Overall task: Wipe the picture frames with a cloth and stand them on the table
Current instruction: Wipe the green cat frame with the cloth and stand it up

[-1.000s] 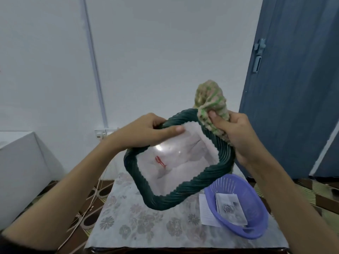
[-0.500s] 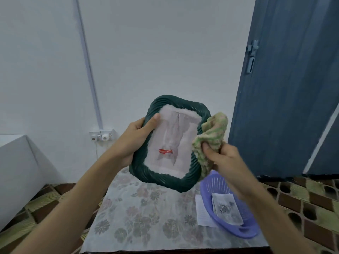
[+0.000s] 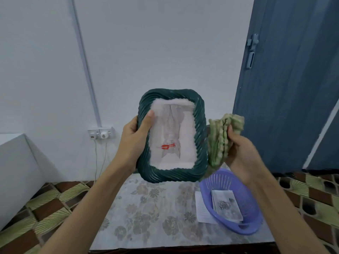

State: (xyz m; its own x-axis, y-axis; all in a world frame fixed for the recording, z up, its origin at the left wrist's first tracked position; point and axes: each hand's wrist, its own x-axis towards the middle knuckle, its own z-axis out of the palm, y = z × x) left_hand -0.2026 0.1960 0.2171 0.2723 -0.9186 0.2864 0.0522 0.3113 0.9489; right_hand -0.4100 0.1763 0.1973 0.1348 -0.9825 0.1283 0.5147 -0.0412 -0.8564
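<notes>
Green frame (image 3: 172,136) sits gripped in your left hand (image 3: 134,138), cloth (image 3: 222,136) bunched in your right hand (image 3: 242,153); wiping looks finished, so stand it on the surface (image 3: 146,213).

My feed is evenly lit, soft and cool, with a bluish-grey cast on the white wall (image 3: 165,43); I cannot tell where the light comes from. Shadows are faint: a weak one under the purple basket (image 3: 231,204) on the surface (image 3: 146,208). The glass of the green picture frame (image 3: 172,134) looks milky and washed out, with no sharp glare. Everything reads slightly soft, and the green cloth (image 3: 220,138) lacks fine detail. Wide-angle distortion bends the wall conduit (image 3: 86,70) and the blue door (image 3: 293,79) edge, and stretches my forearms at the lower corners.
</notes>
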